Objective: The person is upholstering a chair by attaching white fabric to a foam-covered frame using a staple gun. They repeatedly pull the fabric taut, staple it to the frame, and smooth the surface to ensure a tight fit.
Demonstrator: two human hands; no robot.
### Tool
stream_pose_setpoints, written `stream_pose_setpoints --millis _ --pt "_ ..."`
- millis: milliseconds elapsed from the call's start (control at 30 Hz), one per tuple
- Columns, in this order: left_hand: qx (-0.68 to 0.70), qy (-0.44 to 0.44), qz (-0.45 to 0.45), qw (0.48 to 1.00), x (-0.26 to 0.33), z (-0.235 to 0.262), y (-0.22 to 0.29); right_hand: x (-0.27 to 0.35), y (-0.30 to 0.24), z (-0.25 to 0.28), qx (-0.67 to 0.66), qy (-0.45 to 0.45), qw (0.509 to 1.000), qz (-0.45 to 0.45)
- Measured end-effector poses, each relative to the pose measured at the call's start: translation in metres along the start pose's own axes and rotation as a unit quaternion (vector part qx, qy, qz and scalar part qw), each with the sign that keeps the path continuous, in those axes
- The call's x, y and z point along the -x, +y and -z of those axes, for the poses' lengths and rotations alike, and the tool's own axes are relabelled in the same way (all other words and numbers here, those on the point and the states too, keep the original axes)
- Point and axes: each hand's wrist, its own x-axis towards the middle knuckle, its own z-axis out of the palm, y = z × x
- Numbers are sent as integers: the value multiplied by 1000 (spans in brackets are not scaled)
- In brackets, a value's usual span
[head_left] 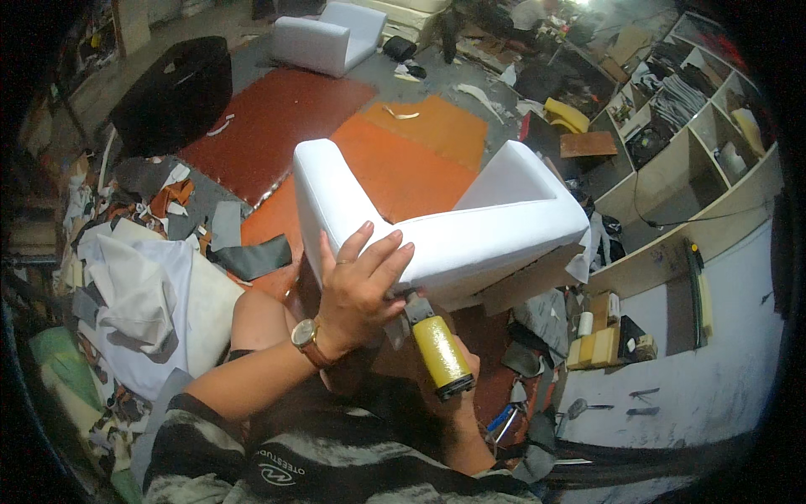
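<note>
A white upholstered chair frame (470,239) with two raised arms stands tilted in front of me, its underside edge turned toward me. My left hand (357,290) lies against its near left corner, fingers stretched and apart over the white cover. A watch with a brown strap (309,340) is on that wrist. Below the frame, my right hand (463,386) is closed round a staple gun with a yellow cylindrical body (442,353). The gun's dark metal head is close to the frame's lower edge; whether it touches cannot be made out. The gun hides most of the right fingers.
White fabric (138,294) and scraps are heaped at the left. Orange and dark red sheets (277,126) cover the floor ahead. Another white upholstered piece (327,38) and a black rounded piece (172,97) stand farther off. Wooden shelving (663,197) runs along the right, with tools and foam blocks (594,346) nearby.
</note>
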Motion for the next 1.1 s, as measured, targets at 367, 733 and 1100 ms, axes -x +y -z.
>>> stream_pose_setpoints --millis 367,733,1100 --pt "247 -272 4 930 -16 70 -50 76 177 63 -93 46 940 -326" --pt "280 -268 20 922 -17 67 -52 86 189 11 69 64 948 -303" --pt "329 -245 -14 912 -21 60 -49 -36 -36 -39 -3 51 992 -113"
